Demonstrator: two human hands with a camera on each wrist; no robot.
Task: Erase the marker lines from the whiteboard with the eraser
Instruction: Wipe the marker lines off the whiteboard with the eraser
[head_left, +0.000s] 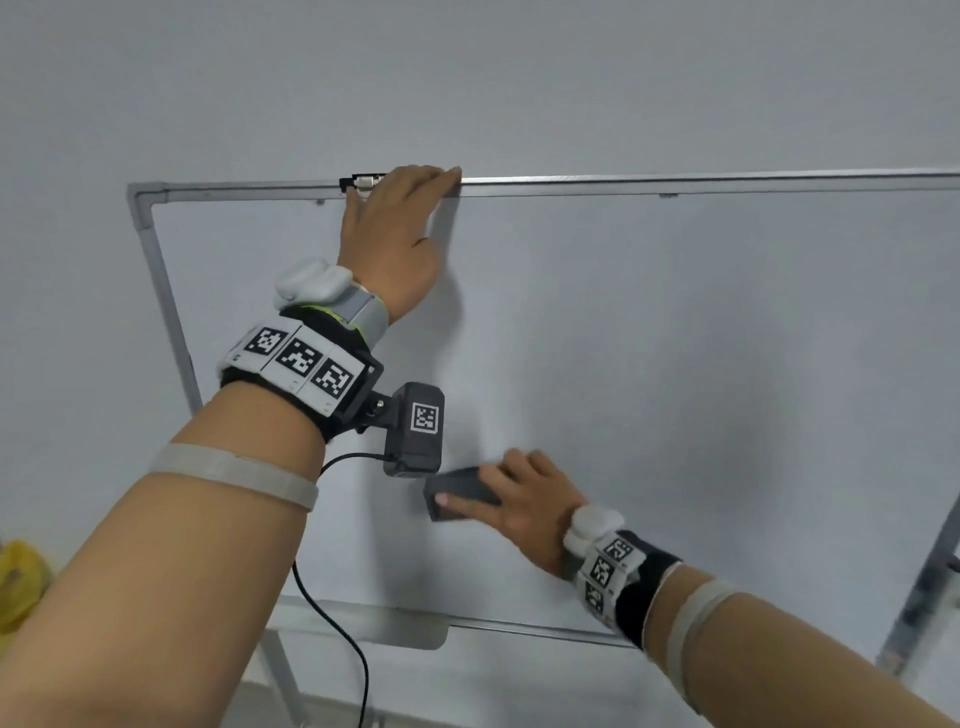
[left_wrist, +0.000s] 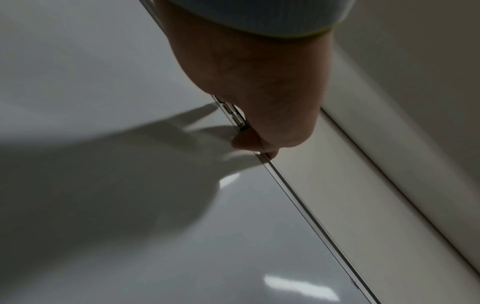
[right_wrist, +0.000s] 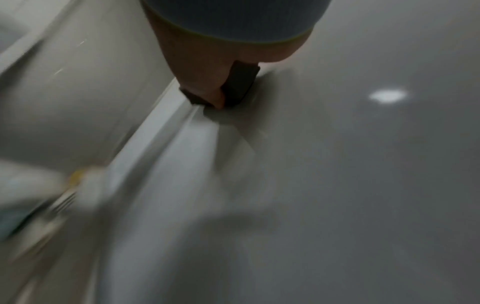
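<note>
The whiteboard (head_left: 649, 364) fills the head view, its surface plain white with no marker lines that I can see. My left hand (head_left: 400, 208) grips the board's top frame edge (head_left: 675, 179), fingers hooked over it beside a small metal hinge (left_wrist: 235, 116). My right hand (head_left: 524, 499) holds the dark grey eraser (head_left: 457, 491) flat against the lower middle of the board, thumb along its near side. In the right wrist view, which is blurred, the eraser (right_wrist: 240, 85) shows dark under the fingers.
The board stands on a metal frame; a grey leg (head_left: 924, 587) rises at the right and a tray (head_left: 374, 621) hangs under the bottom edge. A black cable (head_left: 332, 618) dangles from the left wrist camera. Something yellow (head_left: 18, 577) lies at the far left.
</note>
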